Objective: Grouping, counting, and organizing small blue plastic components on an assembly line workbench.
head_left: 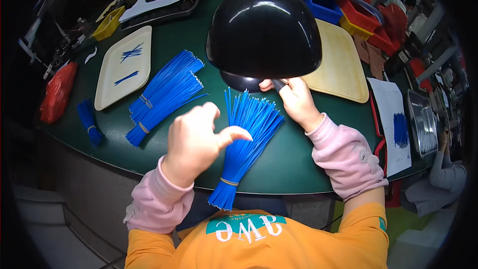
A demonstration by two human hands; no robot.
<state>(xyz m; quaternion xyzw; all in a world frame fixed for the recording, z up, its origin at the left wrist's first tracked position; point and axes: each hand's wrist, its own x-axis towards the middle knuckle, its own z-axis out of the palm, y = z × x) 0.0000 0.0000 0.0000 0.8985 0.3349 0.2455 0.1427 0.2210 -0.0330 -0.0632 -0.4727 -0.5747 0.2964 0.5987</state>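
A bundle of thin blue wires (pixel 244 162), tied low down with a tan band, stands fanned out in front of me at the table's near edge. My left hand (pixel 191 137) is at its left side, thumb stretched across the wires and set apart from the bent index finger; I see nothing in its grasp. Beyond the bundle's upper right, my right hand (pixel 298 102) is closed around a slim dark tool (pixel 279 85) whose kind I cannot make out. Overhead, a glossy black lamp shade (pixel 264 32) hides part of the table behind that hand.
Two banded blue wire bundles (pixel 167 94) lie left of centre, with a smaller bundle (pixel 89 122) farther left. A cream tray (pixel 102 82) carries a few loose wires. Another tray (pixel 343 65) is at right, near a paper sheet (pixel 391 104), a metal tray (pixel 423 124) and coloured bins (pixel 358 15).
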